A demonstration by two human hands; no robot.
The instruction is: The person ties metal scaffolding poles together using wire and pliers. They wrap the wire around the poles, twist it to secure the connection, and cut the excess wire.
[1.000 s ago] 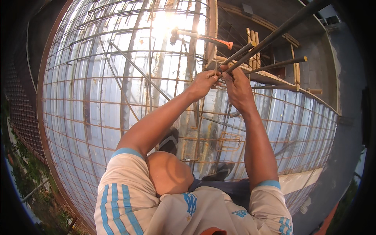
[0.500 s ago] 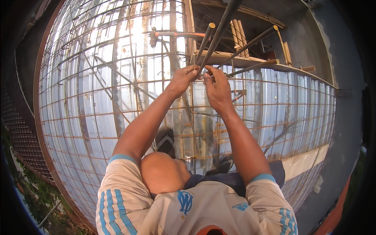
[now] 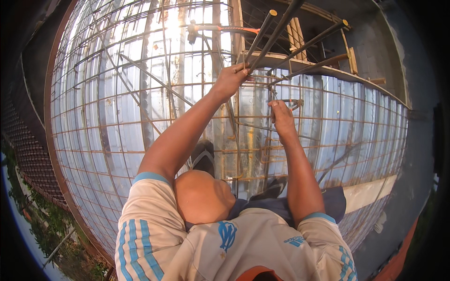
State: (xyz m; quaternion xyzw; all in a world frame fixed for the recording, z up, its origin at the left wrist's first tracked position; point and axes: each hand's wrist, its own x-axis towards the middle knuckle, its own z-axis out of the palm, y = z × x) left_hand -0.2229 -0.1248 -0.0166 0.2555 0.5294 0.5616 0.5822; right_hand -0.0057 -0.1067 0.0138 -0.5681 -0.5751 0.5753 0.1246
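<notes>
Above the rebar mesh (image 3: 140, 124), my left hand (image 3: 231, 80) closes its thumb and fingers at the foot of a slanting steel bar (image 3: 276, 35). Its fingertips hide the exact contact point. My right hand (image 3: 283, 119) is a little nearer to me and to the right, its fingers pinched together. A thin dark tie wire (image 3: 273, 91) runs from the bars down to those fingertips. Just beyond the right hand, a pair of pincers (image 3: 296, 103) lies on the mesh, partly covered by the hand.
A hammer (image 3: 220, 29) with an orange-and-black handle lies across the bars at the far side. Corrugated metal sheets (image 3: 328, 122) lie under the mesh. An opening edged by a wooden board (image 3: 323, 71) is at the far right, with bar ends (image 3: 345, 22) projecting over it.
My right hand has left the left hand's side and moved toward me and to the right. The left hand stays at the bar. The whole view has shifted slightly.
</notes>
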